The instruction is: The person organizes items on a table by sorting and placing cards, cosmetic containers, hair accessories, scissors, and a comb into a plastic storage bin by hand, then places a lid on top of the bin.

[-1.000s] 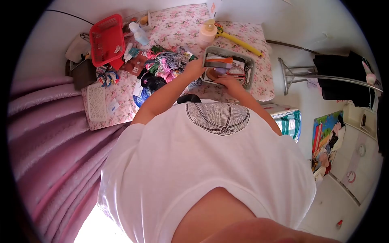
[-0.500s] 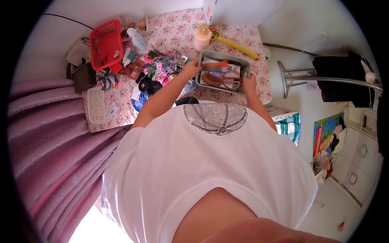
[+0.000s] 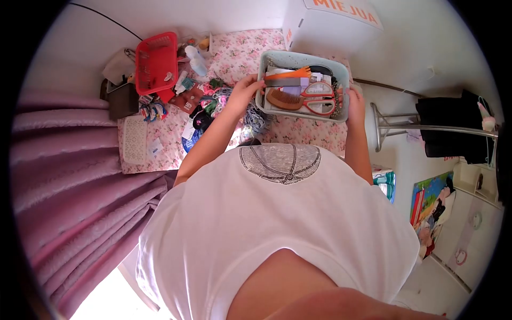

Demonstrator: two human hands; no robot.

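Note:
Between my hands is a pale grey-green basket (image 3: 298, 116), lifted above the flowered table. My left hand (image 3: 244, 93) grips its left end and my right hand (image 3: 355, 104) grips its right end. Inside lie a brown comb (image 3: 284, 100), red-handled scissors (image 3: 319, 98), an orange fork-like item (image 3: 293, 73) and other small things. Left of the basket, tangled grey yarn (image 3: 256, 121) and pink yarn (image 3: 217, 100) lie on the table.
A red basket (image 3: 156, 63) and a pale bottle (image 3: 196, 60) stand at the back left of the flowered table (image 3: 245, 45). A white box (image 3: 330, 29) is behind. Pink curtains (image 3: 74, 176) hang at left; a metal rack (image 3: 394, 128) stands at right.
The basket has risen toward me, with both hands now at its ends. My right hand has moved from inside the basket to its right end. The view has shifted slightly.

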